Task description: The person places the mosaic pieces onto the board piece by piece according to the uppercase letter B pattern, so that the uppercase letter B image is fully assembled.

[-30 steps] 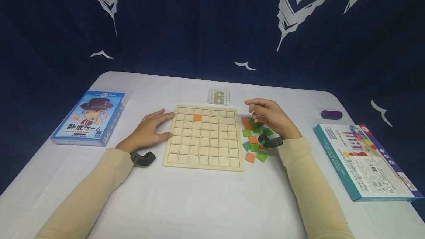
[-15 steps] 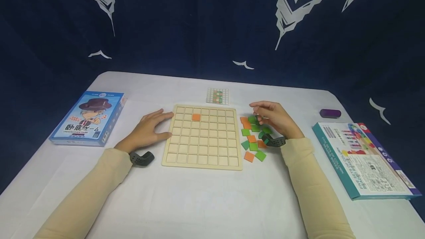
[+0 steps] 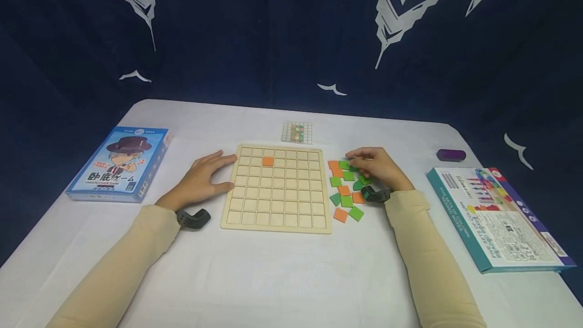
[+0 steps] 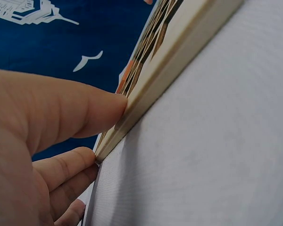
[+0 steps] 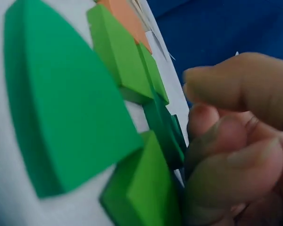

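A pale wooden board [image 3: 275, 230] with a grid of square recesses lies mid-table. One orange square tile [image 3: 267, 161] sits in a recess in its upper part. My left hand [image 3: 200, 176] rests at the left side, its thumb [image 4: 101, 110] and fingertips touching the board's edge. Right of the board, my right hand [image 3: 378, 168] is low over the far end of loose orange and green tiles [image 3: 346, 201]. In the right wrist view its fingers are bent beside dark green pieces [image 5: 162, 127]; I see no tile between thumb and fingers. The nearest dark green piece [image 5: 75, 103] has a curved side.
Behind the board lies a small card [image 3: 297, 132] printed with a coloured grid pattern. A blue game box [image 3: 118, 163] is at far left. On the right are a white and teal box [image 3: 496, 221] and a purple oblong object [image 3: 451, 155].
My right hand has moved slightly right, then lowered toward the tiles, its fingers drawing closer together. The left hand stays at the board's edge. The view has shifted slightly.
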Demonstrator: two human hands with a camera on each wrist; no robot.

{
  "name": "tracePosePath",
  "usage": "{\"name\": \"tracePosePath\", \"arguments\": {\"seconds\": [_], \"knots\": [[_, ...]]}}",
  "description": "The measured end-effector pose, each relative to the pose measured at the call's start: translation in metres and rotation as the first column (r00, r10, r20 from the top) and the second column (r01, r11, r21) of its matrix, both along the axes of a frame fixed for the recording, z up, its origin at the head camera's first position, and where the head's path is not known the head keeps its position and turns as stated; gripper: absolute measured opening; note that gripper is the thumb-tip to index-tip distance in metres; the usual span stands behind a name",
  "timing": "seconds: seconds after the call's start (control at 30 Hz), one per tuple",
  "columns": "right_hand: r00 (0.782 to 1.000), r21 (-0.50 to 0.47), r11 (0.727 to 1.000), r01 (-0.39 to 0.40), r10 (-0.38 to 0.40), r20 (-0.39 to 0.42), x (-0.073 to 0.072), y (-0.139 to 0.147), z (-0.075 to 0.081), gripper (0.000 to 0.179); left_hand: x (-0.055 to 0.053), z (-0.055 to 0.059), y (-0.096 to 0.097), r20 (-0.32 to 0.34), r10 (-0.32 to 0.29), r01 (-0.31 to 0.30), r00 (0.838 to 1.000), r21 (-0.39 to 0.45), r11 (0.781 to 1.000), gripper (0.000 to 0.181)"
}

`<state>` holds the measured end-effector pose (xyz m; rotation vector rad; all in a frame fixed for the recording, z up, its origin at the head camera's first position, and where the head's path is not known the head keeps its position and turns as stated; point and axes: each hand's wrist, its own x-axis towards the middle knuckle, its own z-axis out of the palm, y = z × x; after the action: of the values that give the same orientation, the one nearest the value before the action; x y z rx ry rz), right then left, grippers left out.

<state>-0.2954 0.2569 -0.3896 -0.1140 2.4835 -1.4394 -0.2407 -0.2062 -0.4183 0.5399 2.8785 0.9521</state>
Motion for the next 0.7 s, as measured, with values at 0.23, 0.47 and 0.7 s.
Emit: {"name": "tracePosePath", "arguments": {"seconds": [0.23, 0.47, 0.7], "knots": [[0.999, 0.087, 0.996, -0.017, 0.020, -0.037, 0.003, -0.003, 0.000, 0.040, 0.001, 0.001, 0.000, 0.004, 0.006, -0.006, 1.000, 0.003, 1.000, 0.075], [0.995, 0.181, 0.984, -0.001, 0.019, -0.099, 0.003, -0.011, -0.001, 0.036, 0.001, 0.001, 0.000, 0.009, 0.007, -0.007, 1.000, 0.003, 1.000, 0.075], [0.992, 0.245, 0.969, 0.023, 0.008, -0.124, 0.001, -0.014, -0.001, 0.034, 0.000, 0.000, 0.000, 0.007, 0.006, -0.006, 1.000, -0.005, 1.000, 0.075]]}}
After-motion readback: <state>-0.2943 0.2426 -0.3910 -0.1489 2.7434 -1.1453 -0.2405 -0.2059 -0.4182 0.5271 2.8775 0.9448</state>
